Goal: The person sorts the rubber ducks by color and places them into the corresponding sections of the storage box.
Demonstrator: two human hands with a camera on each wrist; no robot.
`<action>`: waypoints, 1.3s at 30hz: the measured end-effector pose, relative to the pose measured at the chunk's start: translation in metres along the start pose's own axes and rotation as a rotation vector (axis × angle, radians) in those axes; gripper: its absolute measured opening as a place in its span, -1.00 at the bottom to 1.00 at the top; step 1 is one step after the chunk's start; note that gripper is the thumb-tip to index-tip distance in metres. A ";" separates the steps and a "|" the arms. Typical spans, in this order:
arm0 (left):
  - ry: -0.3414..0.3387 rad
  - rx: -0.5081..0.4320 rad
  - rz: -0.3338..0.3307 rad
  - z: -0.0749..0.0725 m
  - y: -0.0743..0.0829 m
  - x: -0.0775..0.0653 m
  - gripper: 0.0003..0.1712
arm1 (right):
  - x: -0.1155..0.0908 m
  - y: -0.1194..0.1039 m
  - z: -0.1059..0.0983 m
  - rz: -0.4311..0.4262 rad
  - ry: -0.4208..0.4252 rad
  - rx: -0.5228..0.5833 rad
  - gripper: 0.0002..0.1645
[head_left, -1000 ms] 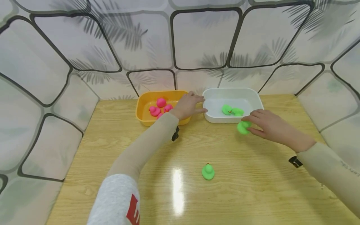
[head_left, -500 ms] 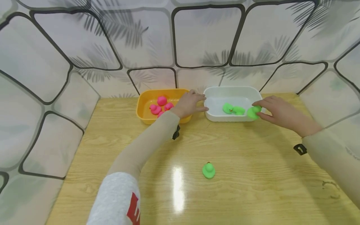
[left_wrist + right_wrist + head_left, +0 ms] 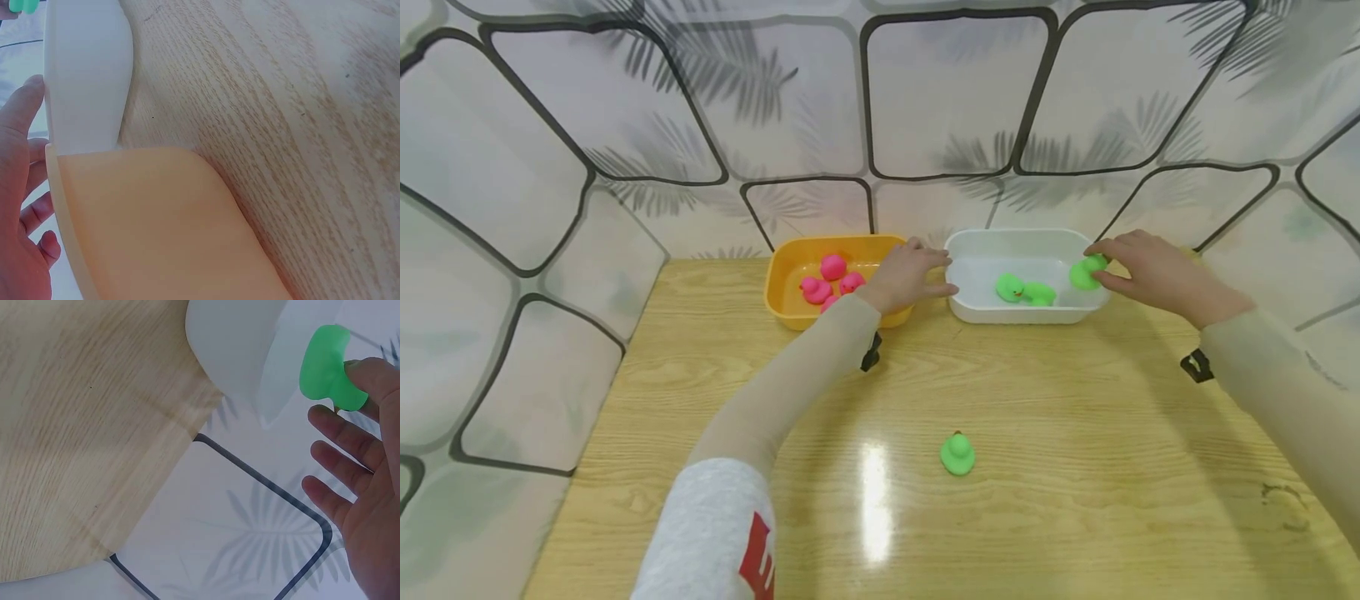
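Note:
Between thumb and index finger my right hand [image 3: 1161, 275] pinches a green rubber duck [image 3: 1086, 272], held over the right end of the white tub [image 3: 1022, 317]. In the right wrist view that duck [image 3: 326, 365] hangs by its end, the other fingers spread loosely. Two more green ducks [image 3: 1010, 287] lie in the white tub. My left hand [image 3: 902, 277] reaches across the right end of the orange tub [image 3: 790, 321], its fingertips at the white tub's left rim. Several pink ducks [image 3: 817, 290] sit in the orange tub, partly hidden by the left forearm.
One green duck [image 3: 957, 454] stands alone on the wooden table [image 3: 715, 358], toward its front middle. The two tubs stand side by side at the back, close to a wall [image 3: 955, 100] with a stone and leaf pattern.
My right hand has carried the green duck from in front of the white tub up and right, over its right end. The left hand stays at the tubs.

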State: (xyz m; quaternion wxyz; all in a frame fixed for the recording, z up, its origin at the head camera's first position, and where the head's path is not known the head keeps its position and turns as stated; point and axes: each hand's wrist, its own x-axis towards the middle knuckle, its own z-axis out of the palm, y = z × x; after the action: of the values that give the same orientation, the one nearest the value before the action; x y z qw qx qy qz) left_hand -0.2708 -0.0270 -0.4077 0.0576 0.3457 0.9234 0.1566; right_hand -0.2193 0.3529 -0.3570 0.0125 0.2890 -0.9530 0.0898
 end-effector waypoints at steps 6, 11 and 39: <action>0.000 0.009 -0.004 0.000 0.000 0.000 -0.28 | 0.012 0.008 -0.004 0.056 -0.072 -0.010 -0.53; 0.000 0.002 -0.002 0.000 -0.001 0.001 -0.28 | 0.020 0.014 -0.002 0.061 -0.086 -0.009 -0.54; -0.017 -0.014 -0.013 -0.001 -0.001 0.000 -0.26 | 0.031 0.014 0.009 0.078 -0.098 -0.026 -0.53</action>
State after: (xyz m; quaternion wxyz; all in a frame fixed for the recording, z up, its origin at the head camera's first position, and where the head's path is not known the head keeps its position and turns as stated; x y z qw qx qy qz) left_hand -0.2711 -0.0280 -0.4075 0.0688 0.3404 0.9240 0.1599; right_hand -0.2526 0.3454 -0.3658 -0.0339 0.2555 -0.9641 0.0635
